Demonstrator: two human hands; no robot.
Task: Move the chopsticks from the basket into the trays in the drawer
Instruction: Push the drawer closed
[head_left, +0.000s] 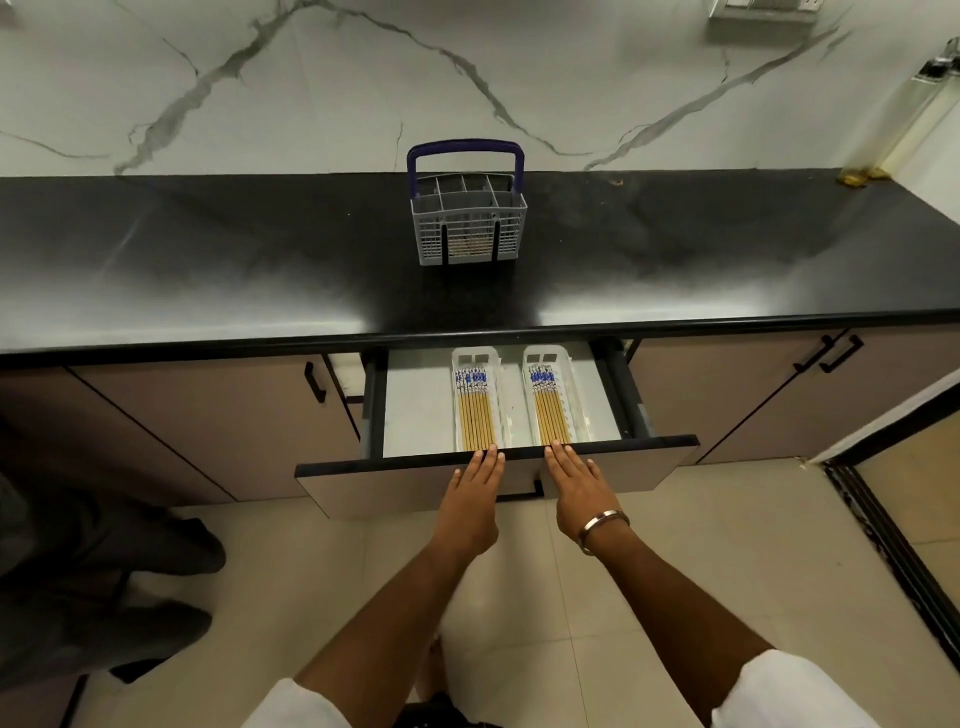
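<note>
Chopsticks (475, 413) fill both drawer (415, 400) trays (571, 400); basket (467, 218) upright

Even, fairly bright indoor light from above. The glossy black stone table (208, 249) threw back broad milky glare bands along its near edge on both sides, with a dark unlit patch in the middle below the grey slotted plastic basket with blue handle (469, 218). The white marble-veined wall (311, 78) was evenly lit, not blown out. The open white-lined drawer (415, 400) interior was bright; its dark side rails were in shade. Soft shadows lay on the beige tiled floor (675, 545) beside the forearms. Strong wide-angle bending curved the table edge and corners. Focus was slightly soft throughout, with fine detail smeared.
</note>
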